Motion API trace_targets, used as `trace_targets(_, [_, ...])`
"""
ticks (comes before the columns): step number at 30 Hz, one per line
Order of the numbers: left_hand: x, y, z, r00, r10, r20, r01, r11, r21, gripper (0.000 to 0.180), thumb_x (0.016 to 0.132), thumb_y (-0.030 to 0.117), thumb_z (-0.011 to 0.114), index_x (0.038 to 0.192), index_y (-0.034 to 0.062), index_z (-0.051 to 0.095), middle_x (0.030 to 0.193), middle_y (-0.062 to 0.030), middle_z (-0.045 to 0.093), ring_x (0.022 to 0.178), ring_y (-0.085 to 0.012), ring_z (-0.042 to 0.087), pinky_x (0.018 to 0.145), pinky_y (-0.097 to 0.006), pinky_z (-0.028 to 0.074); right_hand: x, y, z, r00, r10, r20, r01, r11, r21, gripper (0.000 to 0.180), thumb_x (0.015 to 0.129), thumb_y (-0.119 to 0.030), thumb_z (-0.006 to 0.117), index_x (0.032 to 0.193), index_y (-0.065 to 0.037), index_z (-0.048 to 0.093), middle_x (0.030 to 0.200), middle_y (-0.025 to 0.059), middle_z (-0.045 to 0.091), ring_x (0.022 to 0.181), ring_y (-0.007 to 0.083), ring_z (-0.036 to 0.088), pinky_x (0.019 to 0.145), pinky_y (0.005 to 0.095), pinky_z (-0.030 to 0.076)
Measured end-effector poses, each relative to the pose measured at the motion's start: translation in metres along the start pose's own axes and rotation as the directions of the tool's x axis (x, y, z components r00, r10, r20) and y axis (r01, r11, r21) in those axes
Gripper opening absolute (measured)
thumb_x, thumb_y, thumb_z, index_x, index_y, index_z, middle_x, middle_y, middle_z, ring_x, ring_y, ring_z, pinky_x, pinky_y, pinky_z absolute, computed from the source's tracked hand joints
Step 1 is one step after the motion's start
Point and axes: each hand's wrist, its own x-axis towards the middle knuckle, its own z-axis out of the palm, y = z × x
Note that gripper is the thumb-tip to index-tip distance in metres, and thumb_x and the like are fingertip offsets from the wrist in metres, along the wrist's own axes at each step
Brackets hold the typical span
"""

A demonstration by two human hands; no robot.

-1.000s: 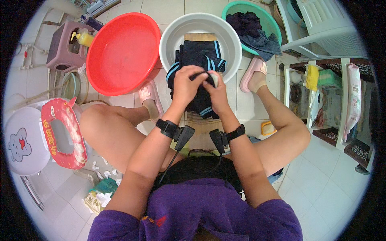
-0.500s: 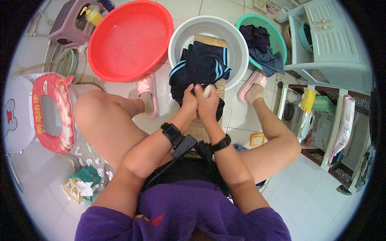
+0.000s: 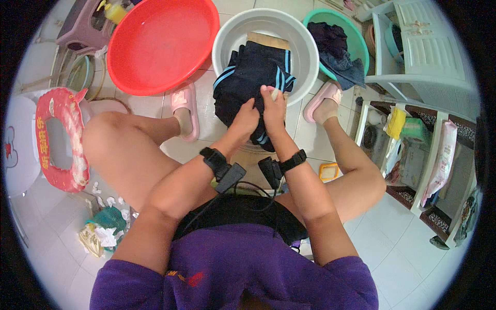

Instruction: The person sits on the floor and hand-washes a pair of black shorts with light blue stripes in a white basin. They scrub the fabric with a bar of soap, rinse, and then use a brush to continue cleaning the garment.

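A black garment point(image 3: 243, 77) with light blue stripes lies bunched over a wooden washboard point(image 3: 266, 40), whose far end leans inside a grey-white basin point(image 3: 305, 77). My left hand point(image 3: 246, 120) is closed on the near part of the garment. Just to its right, my right hand point(image 3: 274, 107) is wrapped round a pale bar of soap point(image 3: 274, 94), held against the cloth. Only the bar's far end shows; my fingers hide the rest. Both wrists carry black straps with small dark devices.
A large red basin point(image 3: 160, 51) stands to the left, and a green basin point(image 3: 312, 26) with dark clothes to the right. Beside my right knee is an orange-rimmed dish point(image 3: 328, 172). Shelves point(image 3: 413, 155) line the right side. A green bin point(image 3: 109, 221) with scraps sits at the lower left.
My hands have moved apart a little, the right one sliding up and right over the cloth with the soap. The garment's near end has shifted, and the whole view has tilted slightly.
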Motion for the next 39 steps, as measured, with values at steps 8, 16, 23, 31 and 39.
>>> trace_targets(8, [-0.02, -0.01, -0.049, 0.679, -0.284, 0.677, -0.338, 0.697, 0.632, 0.027, 0.076, 0.015, 0.054, 0.093, -0.005, 0.06, 0.083, -0.0172, 0.064, 0.08, -0.0253, 0.061, 0.079, -0.034, 0.048, 0.047, 0.027, -0.052, 0.968, 0.25, -0.01, -0.249, 0.956, -0.154, 0.057, 0.082, -0.049, 0.058, 0.09, 0.007, 0.058, 0.086, 0.0253, 0.063, 0.084, 0.0399, 0.061, 0.075, 0.043, 0.046])
trace_targets(16, [-0.005, -0.02, -0.033, 0.962, 0.24, 0.13, -0.208, 0.336, 0.919, 0.094, 0.071, 0.056, 0.062, 0.134, -0.0065, 0.031, 0.142, -0.023, 0.029, 0.132, -0.0361, 0.027, 0.103, -0.052, 0.027, 0.037, 0.002, -0.052, 0.907, -0.141, 0.397, 0.348, 0.782, -0.517, 0.042, 0.084, -0.047, 0.055, 0.088, -0.005, 0.055, 0.077, 0.0225, 0.062, 0.079, 0.0375, 0.061, 0.064, 0.0465, 0.047])
trace_targets(23, [-0.014, -0.065, -0.009, 0.982, 0.028, 0.189, -0.191, 0.233, 0.954, 0.118, 0.065, 0.064, 0.066, 0.14, -0.0089, 0.011, 0.149, -0.0241, 0.001, 0.138, -0.0383, 0.004, 0.107, -0.057, 0.013, 0.023, 0.053, 0.005, 0.662, -0.41, 0.627, 0.749, 0.358, -0.557, 0.042, 0.074, -0.048, 0.063, 0.082, -0.008, 0.055, 0.078, 0.01, 0.057, 0.076, 0.0269, 0.054, 0.065, 0.0395, 0.042])
trace_targets(31, [-0.007, -0.062, -0.013, 0.974, 0.069, 0.217, -0.227, 0.251, 0.941, 0.113, 0.064, 0.057, 0.07, 0.138, -0.0101, 0.018, 0.147, -0.0256, 0.005, 0.137, -0.0404, 0.008, 0.106, -0.058, 0.016, 0.094, 0.049, 0.03, 0.759, -0.374, 0.533, 0.651, 0.421, -0.632, 0.045, 0.076, -0.049, 0.063, 0.084, -0.006, 0.051, 0.067, 0.0127, 0.057, 0.064, 0.0295, 0.059, 0.054, 0.0391, 0.048])
trace_targets(39, [-0.006, -0.067, -0.013, 0.973, 0.103, 0.208, -0.231, 0.36, 0.904, 0.103, 0.067, 0.05, 0.07, 0.138, -0.0075, 0.022, 0.148, -0.0249, 0.005, 0.137, -0.0414, 0.007, 0.105, -0.06, 0.013, 0.028, 0.051, -0.004, 0.589, -0.298, 0.751, 0.791, 0.403, -0.46, 0.043, 0.073, -0.049, 0.063, 0.077, -0.007, 0.055, 0.074, 0.0118, 0.057, 0.074, 0.0294, 0.057, 0.063, 0.0396, 0.042])
